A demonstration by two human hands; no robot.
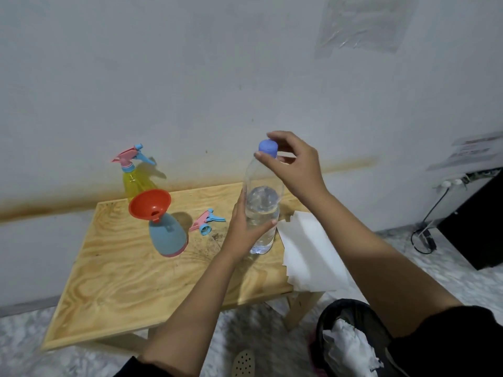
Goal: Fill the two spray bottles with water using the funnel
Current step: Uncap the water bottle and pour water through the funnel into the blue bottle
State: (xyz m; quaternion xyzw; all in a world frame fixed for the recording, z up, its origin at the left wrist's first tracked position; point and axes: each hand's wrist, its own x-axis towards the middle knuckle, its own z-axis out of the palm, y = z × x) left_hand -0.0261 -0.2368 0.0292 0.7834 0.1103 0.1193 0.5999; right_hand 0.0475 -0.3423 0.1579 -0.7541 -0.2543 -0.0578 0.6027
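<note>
The water bottle (262,213) is gripped around its body by the left hand (242,227), and its cap (268,148) is pinched by the right hand (296,164). The funnel (149,204) is seated in the opened blue spray bottle (167,235) at mid-table, with the spray head (206,220) laid to its right. The yellow spray bottle (136,180), at the far left, is still capped. Both fillings are judged to remain.

Soft, cool indoor light, even and moderately bright, comes from the left. The yellow spray bottle (137,182) throws a faint shadow rightward onto the wall (190,77), the blue spray bottle (167,235) a diffuse one on the surface (122,268). Wide-angle distortion bows the edges, and the floor (258,330) at the bottom is smeared.
</note>
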